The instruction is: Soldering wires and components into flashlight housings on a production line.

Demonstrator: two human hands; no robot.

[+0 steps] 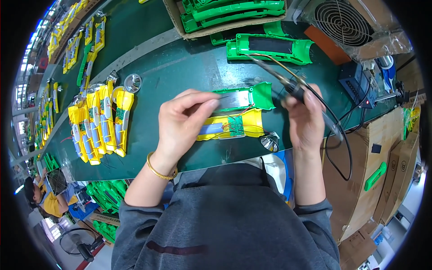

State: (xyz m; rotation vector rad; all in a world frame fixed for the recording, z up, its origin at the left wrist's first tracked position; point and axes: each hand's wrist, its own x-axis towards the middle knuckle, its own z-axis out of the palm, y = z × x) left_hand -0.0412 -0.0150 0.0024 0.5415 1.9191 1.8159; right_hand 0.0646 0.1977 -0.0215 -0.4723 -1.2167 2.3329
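Observation:
In front of me lies a green plastic half-shell (pixel 261 96) with a dark glossy panel (pixel 231 100) set in it. Beside it, nearer to me, is a yellow half-shell (pixel 254 118) holding a blue battery cell (pixel 211 129), a green circuit board (pixel 236 126) and thin wires. A round silver reflector (pixel 269 143) sits at its right end. My left hand (pixel 182 117) is pinched over the green shell's left end; what the fingertips hold is hidden. My right hand (pixel 307 119) grips a soldering iron (pixel 293 88), its blurred tip pointing up and left.
Several filled yellow half-shells (pixel 101 121) lie at left, with a clear reflector (pixel 132 83) behind. More green shells (pixel 274 47) lie beyond, near a cardboard box (pixel 231 32) of them. A blue power unit (pixel 357 83), the iron's cable (pixel 348 148) and a fan (pixel 344 22) are at right.

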